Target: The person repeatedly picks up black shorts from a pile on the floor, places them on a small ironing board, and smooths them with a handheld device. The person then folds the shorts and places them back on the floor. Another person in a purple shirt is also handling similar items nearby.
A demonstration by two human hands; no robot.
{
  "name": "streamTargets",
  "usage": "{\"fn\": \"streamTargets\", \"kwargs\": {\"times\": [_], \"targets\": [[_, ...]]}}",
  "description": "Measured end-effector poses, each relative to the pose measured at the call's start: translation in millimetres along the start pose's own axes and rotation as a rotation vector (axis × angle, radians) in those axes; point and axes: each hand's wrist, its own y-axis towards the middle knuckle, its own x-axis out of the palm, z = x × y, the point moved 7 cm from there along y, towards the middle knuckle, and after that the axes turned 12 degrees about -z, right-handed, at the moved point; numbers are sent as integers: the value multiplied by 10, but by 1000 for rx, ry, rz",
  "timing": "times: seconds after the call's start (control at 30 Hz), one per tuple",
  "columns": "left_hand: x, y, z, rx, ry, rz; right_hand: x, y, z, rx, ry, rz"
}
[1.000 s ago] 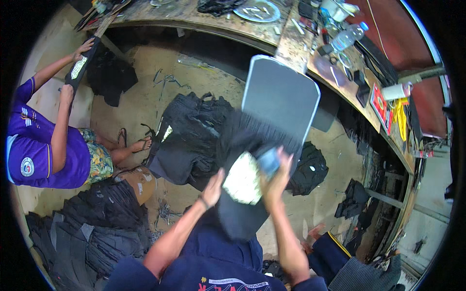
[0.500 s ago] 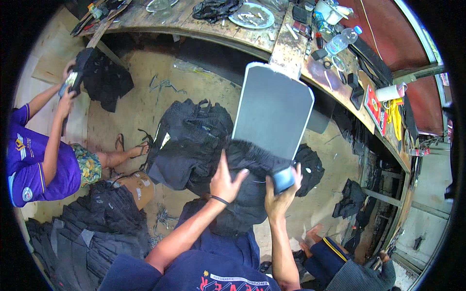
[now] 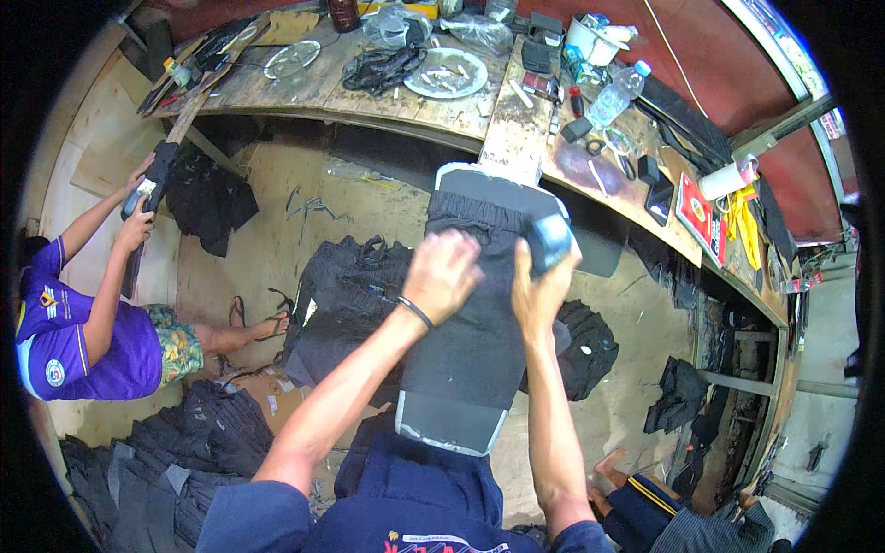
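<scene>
A dark board (image 3: 452, 425) with pale, worn edges reaches from the table toward my body. Over it lies a black garment (image 3: 466, 355) with a gathered elastic waistband near the far end; the board's near end shows below the cloth. My left hand (image 3: 444, 269) is over the garment just below the waistband, its fingers bent and smeared by motion. At the garment's right edge, my right hand (image 3: 546, 281) is closed round a dark block with a bluish face (image 3: 549, 238). The block is blurred, so its kind cannot be told.
On the wooden table (image 3: 369, 100) stand a plate of cigarette butts (image 3: 446, 74), a plastic bottle (image 3: 618, 95) and a white mug (image 3: 728, 178). Black garments (image 3: 343, 295) are heaped on the floor. A co-worker in purple (image 3: 88, 323) works at left; another person (image 3: 682, 516) sits lower right.
The black garment, bunched near me before, now lies stretched along the board up toward its far end. Both my hands have moved forward, the right one still with the block.
</scene>
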Motion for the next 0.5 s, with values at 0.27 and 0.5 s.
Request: {"fn": "streamTargets", "kwargs": {"times": [0.27,0.5], "targets": [[588,409,-43,-176,-160,-1071,-13,-399,414,20,-185,66],[367,356,-279,-167,-650,-708,-283,-324,192,110,135,25]]}}
